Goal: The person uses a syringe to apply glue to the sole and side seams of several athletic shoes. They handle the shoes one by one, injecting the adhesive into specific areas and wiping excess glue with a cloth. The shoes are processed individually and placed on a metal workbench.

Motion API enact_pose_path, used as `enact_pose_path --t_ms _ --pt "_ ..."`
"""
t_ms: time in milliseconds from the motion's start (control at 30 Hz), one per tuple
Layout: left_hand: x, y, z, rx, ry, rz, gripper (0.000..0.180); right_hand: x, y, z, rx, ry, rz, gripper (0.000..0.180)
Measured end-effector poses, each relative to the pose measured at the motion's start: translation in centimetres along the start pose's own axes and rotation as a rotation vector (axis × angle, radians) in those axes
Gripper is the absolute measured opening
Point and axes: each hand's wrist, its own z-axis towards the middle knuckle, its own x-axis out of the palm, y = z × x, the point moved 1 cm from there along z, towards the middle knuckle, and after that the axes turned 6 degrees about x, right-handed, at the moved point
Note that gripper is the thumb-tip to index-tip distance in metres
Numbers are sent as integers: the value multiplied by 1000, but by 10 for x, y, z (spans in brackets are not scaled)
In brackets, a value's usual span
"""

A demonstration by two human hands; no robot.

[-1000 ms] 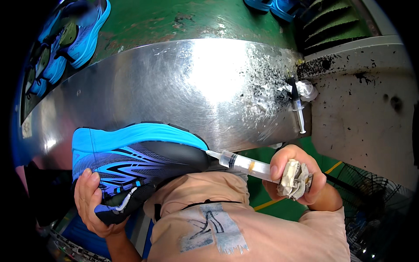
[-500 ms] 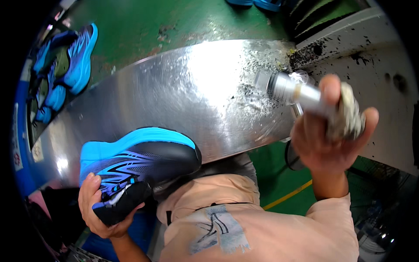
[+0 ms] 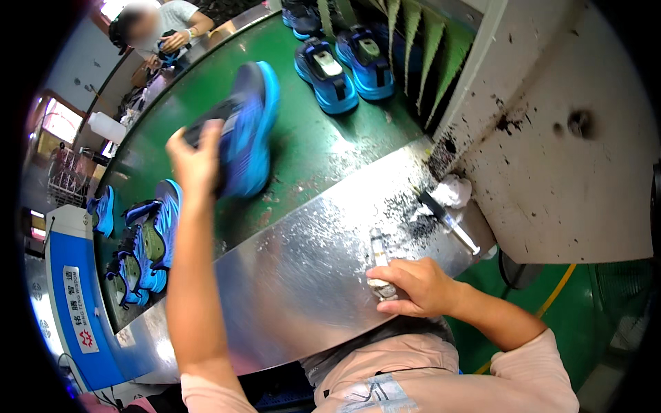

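My left hand (image 3: 196,162) reaches far over the green surface, closed on a blue and black sneaker (image 3: 249,141). The shoe is tilted, its bright blue sole facing right, and slightly blurred. On the right, my right hand (image 3: 423,286) is closed round a clear cylindrical tool (image 3: 377,249) with a whitish, lumpy wrapped end. This tool is low over or on the metal ledge (image 3: 296,296); whether it touches is unclear. Beyond that hand lies a syringe (image 3: 451,226) with a black end and white plunger, beside a crumpled white wad (image 3: 452,191).
Matching sneakers stand at the far side (image 3: 327,76) and the left (image 3: 155,234) of the green surface (image 3: 296,165). A pale machine housing (image 3: 551,138) with black smears and hanging green strips (image 3: 430,62) bounds the right. A co-worker (image 3: 165,34) handles a shoe at far left.
My left hand has carried the sneaker away from my body and over the green surface. My right hand has come down and left with the tool, and the head view has shifted.
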Motion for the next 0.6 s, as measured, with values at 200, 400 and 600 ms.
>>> enact_pose_path --t_ms 200,400,600 --pt "28 -14 -3 140 457 -17 53 5 2 7 -5 89 -1 49" --pt "-122 52 -77 399 -85 180 54 3 6 -2 -9 120 -30 46" --pt "-149 158 -103 -444 -81 -636 75 12 1 0 8 93 65 45"
